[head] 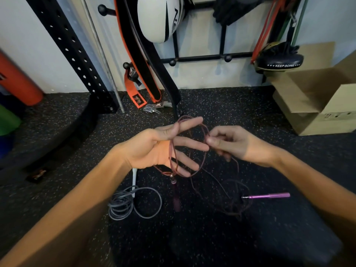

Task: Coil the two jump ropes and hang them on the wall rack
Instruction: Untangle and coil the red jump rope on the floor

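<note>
Two jump ropes are in view, both in front of the wall rack (pixel 202 58). The maroon jump rope (pixel 171 153) is partly coiled: several loops hang round the left hand (pixel 154 149), which is held palm up with its fingers (pixel 192 145) straight and spread, carrying the loops rather than gripping them. The right hand (pixel 237 145) is just beside it, its fingers (pixel 212 141) curled and pinching a strand of the same rope at the edge of the coil. One dark handle (pixel 176 197) dangles below the left hand (it is blurred), and the rest of the cord trails into a loose tangle on the speckled rubber floor (pixel 250 105), ending at a purple handle (pixel 269 195) lying flat there. The grey jump rope (pixel 133 204) lies coiled on the floor near the left forearm, its white handle (pixel 134 178) pointing toward the wall. On the rack's pegs hang a white helmet (pixel 159 18), a black-and-orange lifting belt (pixel 138 53) and a focus mitt (pixel 279 61) printed KEEP DOING; cardboard boxes (pixel 317 97) stand at the right
</note>
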